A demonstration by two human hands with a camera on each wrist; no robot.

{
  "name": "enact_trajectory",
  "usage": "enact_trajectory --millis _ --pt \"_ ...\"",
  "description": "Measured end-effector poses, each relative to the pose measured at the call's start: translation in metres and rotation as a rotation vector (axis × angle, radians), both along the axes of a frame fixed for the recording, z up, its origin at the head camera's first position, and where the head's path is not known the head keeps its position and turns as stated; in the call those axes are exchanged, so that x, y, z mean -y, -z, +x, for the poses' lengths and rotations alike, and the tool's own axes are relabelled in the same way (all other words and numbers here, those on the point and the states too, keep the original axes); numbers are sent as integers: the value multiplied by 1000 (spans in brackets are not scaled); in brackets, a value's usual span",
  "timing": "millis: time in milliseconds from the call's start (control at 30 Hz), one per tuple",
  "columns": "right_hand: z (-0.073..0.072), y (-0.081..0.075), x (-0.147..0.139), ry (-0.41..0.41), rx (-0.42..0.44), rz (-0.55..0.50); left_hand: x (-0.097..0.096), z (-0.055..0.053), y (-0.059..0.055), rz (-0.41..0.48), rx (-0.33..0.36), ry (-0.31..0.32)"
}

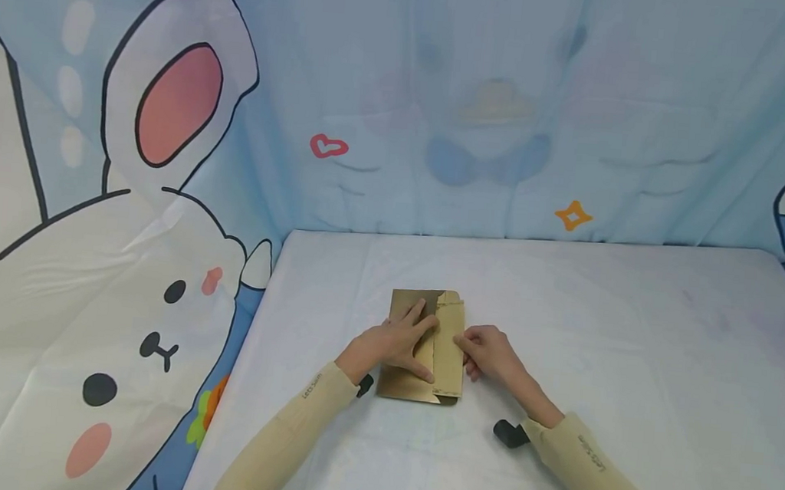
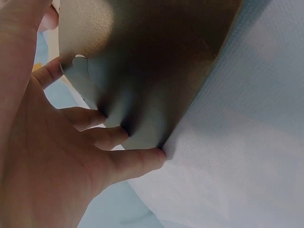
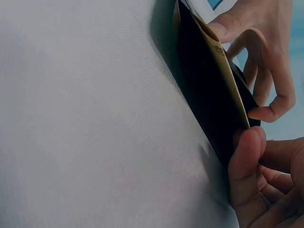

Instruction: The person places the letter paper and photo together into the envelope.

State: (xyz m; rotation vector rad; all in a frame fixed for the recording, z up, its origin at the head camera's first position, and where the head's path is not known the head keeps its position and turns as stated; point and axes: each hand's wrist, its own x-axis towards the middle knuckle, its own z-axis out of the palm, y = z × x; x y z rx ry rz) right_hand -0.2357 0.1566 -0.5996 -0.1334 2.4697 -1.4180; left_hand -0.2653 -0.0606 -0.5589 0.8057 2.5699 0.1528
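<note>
A flat gold folded card (image 1: 398,384), oblong like an envelope, lies on the white-covered table. Along its right side runs a lighter folded strip (image 1: 449,349). My left hand (image 1: 402,343) is spread across the card, its fingers straight and its thumb reaching toward the strip; the left wrist view shows the fingertips (image 2: 154,159) touching the card. With thumb and fingers my right hand (image 1: 491,354) pinches the right edge of that strip. In the right wrist view this edge (image 3: 228,71) stands raised off the table, with its dark side showing.
The table (image 1: 635,333) has a pale cloth cover. Behind it and at the left hangs a blue curtain (image 1: 379,67) with a cartoon rabbit. A black wrist device (image 1: 511,433) sticks out by the right sleeve, and another (image 1: 366,385) by the left wrist.
</note>
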Motion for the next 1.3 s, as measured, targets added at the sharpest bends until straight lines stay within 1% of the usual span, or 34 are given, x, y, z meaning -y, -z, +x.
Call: enact_trajectory --millis 200,400,533,700,867,967,1100,1300 --pt "-3 2 5 -6 9 -30 0 -1 2 2 -11 5" --pt "-4 1 9 -14 49 -109 0 -2 2 -7 -27 15" --pt "-4 -1 10 -33 39 -137 0 -1 1 -7 -26 14" --pt "-4 -3 13 17 36 -103 -1 -1 1 -13 -26 18" --pt "-4 -2 15 40 21 -77 -1 -1 1 -12 -15 10" --pt "-3 -2 16 30 2 -70 0 -1 0 -9 -3 3" --pt "-4 -3 17 26 -9 -54 0 0 1 -9 -5 5" --pt "-5 -1 19 27 -13 -55 0 1 1 -6 2 4"
